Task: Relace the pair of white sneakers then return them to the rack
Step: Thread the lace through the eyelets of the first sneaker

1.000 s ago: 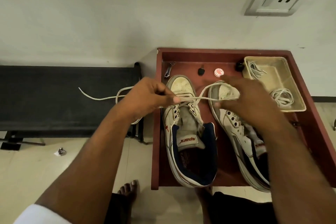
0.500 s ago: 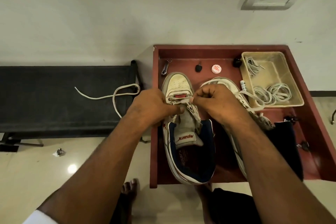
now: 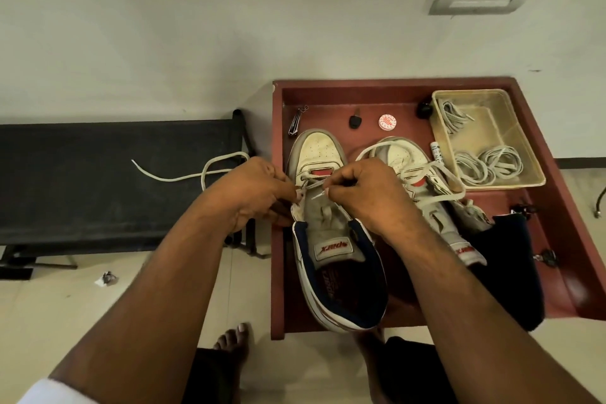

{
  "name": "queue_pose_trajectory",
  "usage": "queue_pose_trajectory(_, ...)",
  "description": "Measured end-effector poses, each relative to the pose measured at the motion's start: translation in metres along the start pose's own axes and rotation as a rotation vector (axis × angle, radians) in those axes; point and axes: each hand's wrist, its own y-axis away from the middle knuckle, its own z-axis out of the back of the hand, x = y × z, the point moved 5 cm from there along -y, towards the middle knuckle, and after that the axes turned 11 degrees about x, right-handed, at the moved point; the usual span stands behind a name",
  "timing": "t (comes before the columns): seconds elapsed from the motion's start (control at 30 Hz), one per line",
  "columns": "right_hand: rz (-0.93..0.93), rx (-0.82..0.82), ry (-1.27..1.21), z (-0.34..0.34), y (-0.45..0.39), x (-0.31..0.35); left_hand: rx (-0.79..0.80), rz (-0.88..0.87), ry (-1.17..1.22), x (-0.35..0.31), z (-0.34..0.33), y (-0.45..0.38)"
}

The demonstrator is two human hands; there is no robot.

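Now both hands down at the eyelets: left hand (image 3: 252, 193) pinching the lace (image 3: 311, 183), right hand (image 3: 367, 197) pinching its tip, over the left sneaker (image 3: 331, 239) in the red tray (image 3: 278, 239), beside the other sneaker (image 3: 436, 193).

Two white sneakers lie side by side, toes pointing toward the wall. The left sneaker (image 3: 331, 226) has a navy lining, a red-lettered tongue label and a scuffed toe cap; a white lace (image 3: 313, 185) crosses its lowest eyelets, one end trailing off to the left. The right sneaker (image 3: 426, 180) sits just beside it, tilted outward, with a loose lace looped over its toe.
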Motion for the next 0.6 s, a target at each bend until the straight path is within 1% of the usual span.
queue_pose_trajectory(0.07,0.013,-0.054,-0.002,-0.001,-0.001,0.001,0.010,-0.011,0.042,0.000,-0.001,0.000)
queue_pose_trajectory(0.17,0.032,-0.089,-0.024,-0.004,0.000,0.003,0.023,-0.014,0.060,0.000,0.000,0.001)
queue_pose_trajectory(0.47,0.017,-0.045,-0.024,-0.011,-0.001,0.003,0.051,-0.008,0.082,0.001,0.001,0.000)
queue_pose_trajectory(0.6,0.005,-0.063,-0.015,-0.012,0.000,0.003,0.050,-0.003,0.076,0.001,0.002,0.000)
